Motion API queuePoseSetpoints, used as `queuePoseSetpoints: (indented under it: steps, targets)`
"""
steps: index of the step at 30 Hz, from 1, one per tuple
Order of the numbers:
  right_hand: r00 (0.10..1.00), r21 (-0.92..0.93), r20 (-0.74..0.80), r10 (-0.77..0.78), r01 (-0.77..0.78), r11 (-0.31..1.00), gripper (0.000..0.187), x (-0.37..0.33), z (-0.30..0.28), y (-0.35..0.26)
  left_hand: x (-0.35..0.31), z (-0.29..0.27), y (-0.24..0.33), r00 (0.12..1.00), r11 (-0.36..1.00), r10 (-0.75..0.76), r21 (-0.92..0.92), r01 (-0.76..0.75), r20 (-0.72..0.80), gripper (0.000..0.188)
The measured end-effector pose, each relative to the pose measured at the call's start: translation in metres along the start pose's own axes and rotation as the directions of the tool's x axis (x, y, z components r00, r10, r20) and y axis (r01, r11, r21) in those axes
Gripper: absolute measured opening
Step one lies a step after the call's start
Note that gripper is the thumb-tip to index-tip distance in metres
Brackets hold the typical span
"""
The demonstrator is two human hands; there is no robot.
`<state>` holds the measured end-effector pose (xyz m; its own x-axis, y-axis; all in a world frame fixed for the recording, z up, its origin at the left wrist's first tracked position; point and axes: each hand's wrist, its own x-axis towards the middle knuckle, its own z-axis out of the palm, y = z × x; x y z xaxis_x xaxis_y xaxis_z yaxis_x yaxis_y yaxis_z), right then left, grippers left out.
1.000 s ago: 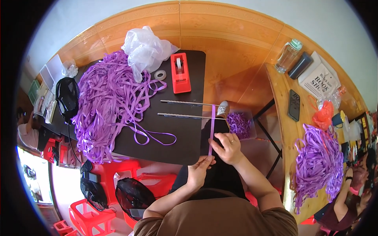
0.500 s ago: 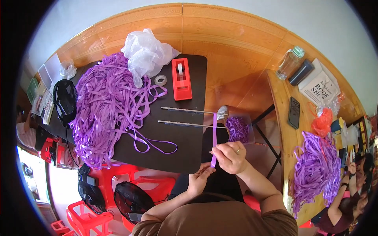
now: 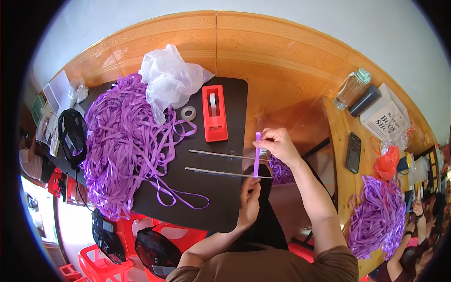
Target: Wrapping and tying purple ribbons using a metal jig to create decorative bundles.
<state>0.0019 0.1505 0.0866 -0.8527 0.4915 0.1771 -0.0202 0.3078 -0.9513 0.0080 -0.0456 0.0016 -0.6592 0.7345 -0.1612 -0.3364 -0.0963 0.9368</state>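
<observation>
Two thin metal rods lie side by side on the dark table and jut past its right edge. A flat purple ribbon stretches across their free ends. My right hand pinches the ribbon at its far end, beyond the far rod. My left hand has its fingers closed on the ribbon's near end, beside the near rod. To the left is a large tangled heap of purple ribbon, with one loose loop trailing toward the table's front.
A red tape dispenser, a tape roll and a crumpled plastic bag sit toward the back. A bin of purple ribbon pieces stands below. On the wooden table are a phone, a bottle and more ribbon.
My right hand has moved away from me to the ribbon's far end. My left hand has risen toward the near rod. The view has tilted slightly, so the table appears lower.
</observation>
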Motion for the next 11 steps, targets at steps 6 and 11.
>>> queuePoseSetpoints:
  steps: [6,11]
  targets:
    - [0.929,0.342,0.138,0.344,-0.371,0.863,0.008,-0.021,0.011,0.056,0.041,0.016,-0.006,0.958,0.957,0.273,-0.081,-0.280,-0.089,0.043]
    - [0.793,0.372,0.187,0.580,-0.603,0.706,0.013,-0.049,0.030,0.066,0.050,0.028,0.017,0.966,0.928,0.244,-0.270,-0.258,-0.085,0.047]
